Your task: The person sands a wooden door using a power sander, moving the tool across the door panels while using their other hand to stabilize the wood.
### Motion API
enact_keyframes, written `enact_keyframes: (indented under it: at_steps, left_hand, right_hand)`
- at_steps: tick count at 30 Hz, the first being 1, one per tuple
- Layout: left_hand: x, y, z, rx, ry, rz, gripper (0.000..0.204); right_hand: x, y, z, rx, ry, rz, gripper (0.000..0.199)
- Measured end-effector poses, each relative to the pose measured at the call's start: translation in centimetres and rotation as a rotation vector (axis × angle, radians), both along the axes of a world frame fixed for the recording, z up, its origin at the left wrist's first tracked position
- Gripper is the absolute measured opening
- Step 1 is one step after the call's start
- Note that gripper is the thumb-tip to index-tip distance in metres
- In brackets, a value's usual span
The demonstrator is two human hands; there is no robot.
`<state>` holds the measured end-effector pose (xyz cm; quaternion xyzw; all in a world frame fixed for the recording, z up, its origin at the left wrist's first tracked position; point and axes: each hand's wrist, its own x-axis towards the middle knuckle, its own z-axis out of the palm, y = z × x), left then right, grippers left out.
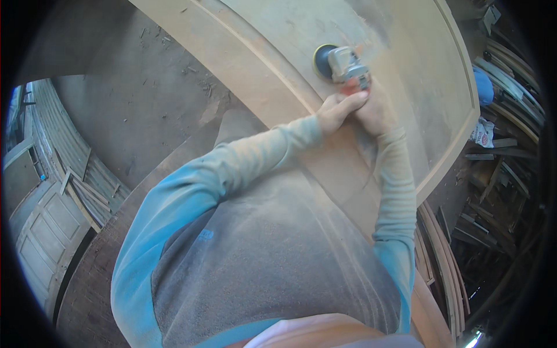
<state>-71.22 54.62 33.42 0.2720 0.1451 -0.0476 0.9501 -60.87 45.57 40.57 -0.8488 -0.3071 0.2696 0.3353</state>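
Observation:
An angle grinder (348,65) with a round, dark-backed sanding disc (325,61) rests over a large wooden panel (429,98) covered in pale dust. The disc is tilted, and whether its edge touches the wood cannot be made out. My right hand (378,111) is wrapped round the tool's orange and grey rear body. Against it, my left hand (335,112) is closed on the same rear end, its thumb lying along the top. Some fingers of both hands are hidden. A raised wooden strip (272,65) runs along the panel's left side.
Dusty floor (156,98) with wood chips lies to the left. A white panelled door (51,229) and wooden strips stand at far left. On the right are a blue rounded object (483,87), a white printed bag (483,133) and heaped wood offcuts (490,191).

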Motion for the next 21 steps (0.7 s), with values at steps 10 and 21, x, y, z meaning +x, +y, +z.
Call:
enact_keyframes:
  at_steps: [10, 21]
  left_hand:
    - [-4.1, -2.5, 0.3, -0.004, -0.115, 0.005, 0.058]
    - [-4.5, -4.0, 0.2, 0.034, -0.1, -0.119, 0.053]
  right_hand:
    - [-4.3, -2.6, 1.2, -0.061, -0.018, -0.043, 0.049]
    - [-4.8, -5.5, 1.8, -0.104, 0.01, -0.088, 0.059]
